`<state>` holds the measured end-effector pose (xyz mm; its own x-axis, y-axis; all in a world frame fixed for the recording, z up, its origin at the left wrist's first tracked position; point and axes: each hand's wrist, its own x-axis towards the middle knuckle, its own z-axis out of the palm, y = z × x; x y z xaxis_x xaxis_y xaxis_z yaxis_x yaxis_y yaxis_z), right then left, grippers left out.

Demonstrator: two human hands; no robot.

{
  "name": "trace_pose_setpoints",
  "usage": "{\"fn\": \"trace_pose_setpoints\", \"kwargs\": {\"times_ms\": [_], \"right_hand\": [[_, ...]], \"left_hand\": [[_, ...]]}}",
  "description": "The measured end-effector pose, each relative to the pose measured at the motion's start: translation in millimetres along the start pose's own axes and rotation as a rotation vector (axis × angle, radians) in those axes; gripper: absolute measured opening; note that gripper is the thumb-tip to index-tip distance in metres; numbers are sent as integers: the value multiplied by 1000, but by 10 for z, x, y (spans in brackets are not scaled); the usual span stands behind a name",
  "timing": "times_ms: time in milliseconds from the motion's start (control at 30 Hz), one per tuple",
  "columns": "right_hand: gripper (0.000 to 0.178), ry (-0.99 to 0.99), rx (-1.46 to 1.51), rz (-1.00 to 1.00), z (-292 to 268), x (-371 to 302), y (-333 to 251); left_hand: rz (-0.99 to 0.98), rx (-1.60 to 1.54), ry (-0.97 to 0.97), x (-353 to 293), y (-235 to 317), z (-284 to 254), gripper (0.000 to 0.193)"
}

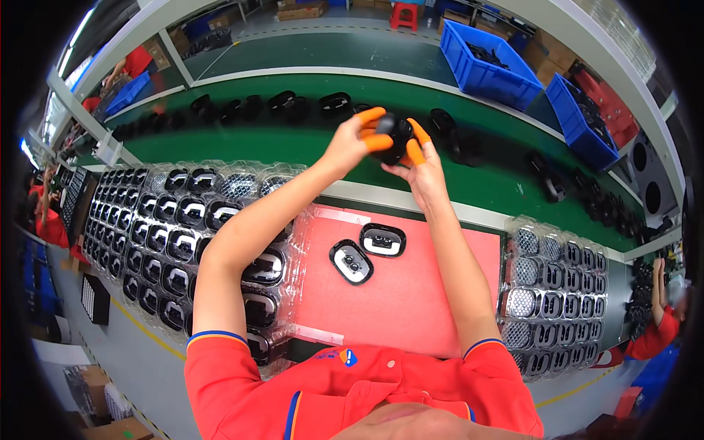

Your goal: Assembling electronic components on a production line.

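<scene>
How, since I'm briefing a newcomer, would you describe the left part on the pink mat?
Find the pink mat in front of the green belt. There, choose the left black-rimmed oval part, which slants diagonally, unlike its nearly level neighbour.

Both hands meet in front of the body

Both arms are stretched forward, and they come nearer to each other toward the hands. The left arm (279, 205) is clearly bent at the elbow, which is turned outward; the right arm (456, 246) is straighter. The left hand (349, 144) grips from the left side, and the right hand (424, 173) grips from the right side. On each hand, some fingers wear orange covers (378, 142), and these fingers point toward the other hand
</scene>
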<state>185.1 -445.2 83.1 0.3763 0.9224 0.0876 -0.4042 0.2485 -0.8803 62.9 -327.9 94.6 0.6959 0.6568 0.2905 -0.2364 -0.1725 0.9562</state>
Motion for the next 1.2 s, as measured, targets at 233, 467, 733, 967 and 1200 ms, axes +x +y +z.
{"fn": "trace_pose_setpoints", "kwargs": {"times_ms": [233,467,733,967,1200], "right_hand": [[34,155,-198,-125,-218,133,-212],[35,42,-735,-244,-1063,-373,-1490],[49,202,-1669,210,-2588,-2325,-1963],[60,207,-1622,185,-2590,-2694,-1760],[55,362,-1660,14,-2602,-2643,-1714]], "left_hand": [[-482,-456,193,198,-58,-138,25],[-323,341,442,619,-372,-1344,28],[-445,1463,232,827,-710,-2079,43],[135,1811,-219,1301,-745,-1196,61],[-98,1708,-366,1533,-1104,-1031,74]]}}
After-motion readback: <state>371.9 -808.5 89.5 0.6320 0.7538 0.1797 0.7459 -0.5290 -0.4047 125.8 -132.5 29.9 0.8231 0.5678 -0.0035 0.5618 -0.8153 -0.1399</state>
